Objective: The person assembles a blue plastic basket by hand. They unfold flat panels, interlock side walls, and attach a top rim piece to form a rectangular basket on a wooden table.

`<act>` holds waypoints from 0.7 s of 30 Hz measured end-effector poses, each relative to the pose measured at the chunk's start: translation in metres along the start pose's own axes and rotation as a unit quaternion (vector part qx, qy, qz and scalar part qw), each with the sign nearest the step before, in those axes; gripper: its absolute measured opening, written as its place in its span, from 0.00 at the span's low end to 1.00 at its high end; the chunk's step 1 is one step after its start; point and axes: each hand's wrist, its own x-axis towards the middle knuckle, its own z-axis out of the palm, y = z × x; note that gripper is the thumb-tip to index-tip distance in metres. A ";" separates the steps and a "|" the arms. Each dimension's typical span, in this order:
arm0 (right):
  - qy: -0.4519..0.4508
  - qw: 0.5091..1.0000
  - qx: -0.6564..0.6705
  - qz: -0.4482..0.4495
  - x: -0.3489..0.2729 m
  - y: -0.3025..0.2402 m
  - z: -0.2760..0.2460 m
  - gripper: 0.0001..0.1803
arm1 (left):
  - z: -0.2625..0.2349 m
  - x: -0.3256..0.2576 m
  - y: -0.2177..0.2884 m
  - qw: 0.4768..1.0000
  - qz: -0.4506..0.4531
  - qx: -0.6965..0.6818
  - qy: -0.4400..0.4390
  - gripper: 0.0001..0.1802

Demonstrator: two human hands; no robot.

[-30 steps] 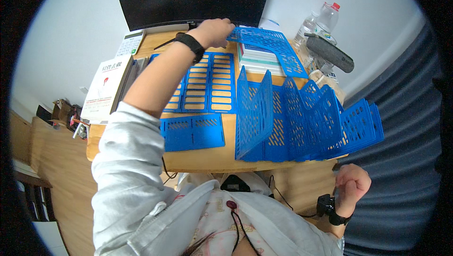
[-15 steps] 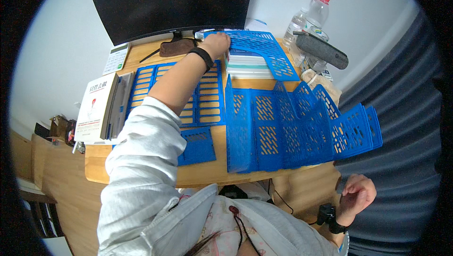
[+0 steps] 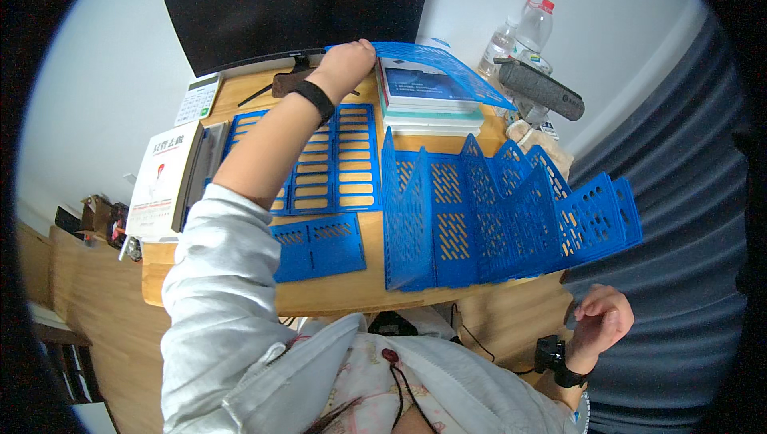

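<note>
Reaching across a wooden desk (image 3: 240,98), the left hand (image 3: 347,62) closes its fingers on the near-left edge of a blue perforated panel (image 3: 447,70), held tilted above a stack of books (image 3: 427,102) in front of a dark monitor (image 3: 296,2). Flat blue panels (image 3: 343,162) lie beneath the forearm; an upright blue slotted rack (image 3: 495,210) stands to the right. The right hand (image 3: 599,322) hangs loosely curled below the desk edge, holding nothing.
</note>
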 end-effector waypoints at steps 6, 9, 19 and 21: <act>0.010 1.000 0.019 -0.013 0.005 -0.002 0.008 0.23 | -0.060 -0.028 -0.013 0.995 -0.074 -0.069 0.008 0.08; 0.002 0.999 0.021 -0.047 0.009 -0.003 0.014 0.23 | -0.093 -0.037 -0.022 0.992 -0.097 -0.076 0.020 0.07; -0.142 0.982 -0.030 -0.118 0.022 -0.017 0.047 0.05 | -0.189 -0.082 -0.047 0.747 -0.159 -0.646 0.006 0.14; -0.185 0.972 -0.045 -0.135 0.029 -0.025 0.055 0.08 | -0.202 -0.091 -0.041 0.715 -0.137 -0.685 0.036 0.14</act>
